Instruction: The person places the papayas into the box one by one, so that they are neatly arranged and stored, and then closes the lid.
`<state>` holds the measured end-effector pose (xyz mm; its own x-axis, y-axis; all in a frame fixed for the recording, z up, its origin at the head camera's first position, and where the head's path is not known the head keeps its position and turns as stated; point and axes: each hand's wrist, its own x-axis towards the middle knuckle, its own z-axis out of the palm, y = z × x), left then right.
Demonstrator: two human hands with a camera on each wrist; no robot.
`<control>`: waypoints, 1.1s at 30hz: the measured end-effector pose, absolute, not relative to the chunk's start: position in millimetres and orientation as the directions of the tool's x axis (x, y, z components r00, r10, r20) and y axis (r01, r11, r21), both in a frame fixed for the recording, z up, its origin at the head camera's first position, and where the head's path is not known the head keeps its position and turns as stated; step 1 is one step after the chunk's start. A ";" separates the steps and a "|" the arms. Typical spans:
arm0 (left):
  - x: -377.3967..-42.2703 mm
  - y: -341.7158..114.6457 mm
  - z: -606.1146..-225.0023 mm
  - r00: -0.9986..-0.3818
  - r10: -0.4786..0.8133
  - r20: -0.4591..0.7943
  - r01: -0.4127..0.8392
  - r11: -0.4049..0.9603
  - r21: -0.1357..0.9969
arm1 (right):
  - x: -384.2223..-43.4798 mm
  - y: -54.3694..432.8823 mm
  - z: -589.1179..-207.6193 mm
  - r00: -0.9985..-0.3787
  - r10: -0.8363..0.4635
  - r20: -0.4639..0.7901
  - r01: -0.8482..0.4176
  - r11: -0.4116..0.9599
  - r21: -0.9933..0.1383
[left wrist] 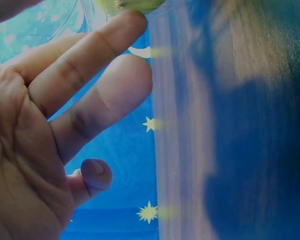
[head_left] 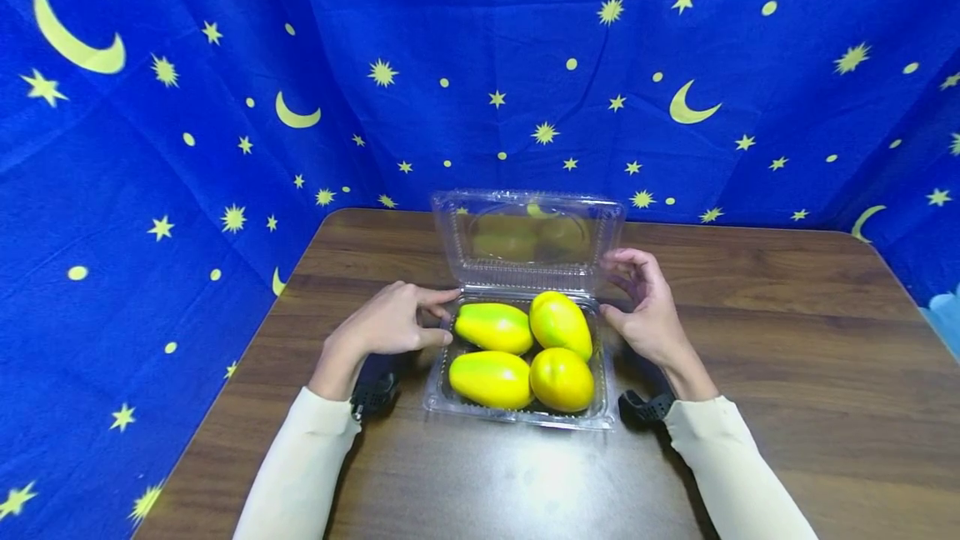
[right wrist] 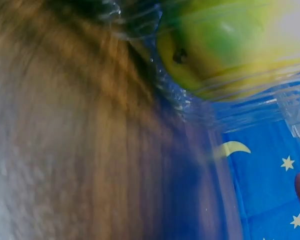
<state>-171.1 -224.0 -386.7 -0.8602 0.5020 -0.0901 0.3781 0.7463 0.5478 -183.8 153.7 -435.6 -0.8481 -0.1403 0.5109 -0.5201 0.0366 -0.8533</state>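
A clear plastic clamshell box (head_left: 517,418) sits on the table with its hinged lid (head_left: 452,233) raised at the back. Several glossy yellow-green, mango-like fruits lie inside, among them a long one at front left (head_left: 491,380) and a rounder one at front right (head_left: 562,380). My left hand (head_left: 390,319) reaches the box's left side near the hinge, fingers extended and thumb by the rim. On the other side my right hand (head_left: 647,315) has loosely bent fingers beside the lid's right edge, its thumb near the base rim. In the right wrist view, a fruit (right wrist: 215,55) shows through the plastic wall.
The brown wood-grain table (head_left: 780,357) extends on both sides of the box and in front of it. A blue cloth (head_left: 465,40) with yellow moons and stars hangs behind and to the left. Black straps (head_left: 375,394) circle both wrists.
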 end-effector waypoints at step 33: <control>-173.7 -229.2 -392.5 -0.899 0.434 -0.063 0.290 0.697 0.655 | -166.6 145.7 -430.4 -0.766 -0.035 0.642 -0.636 0.188 -0.749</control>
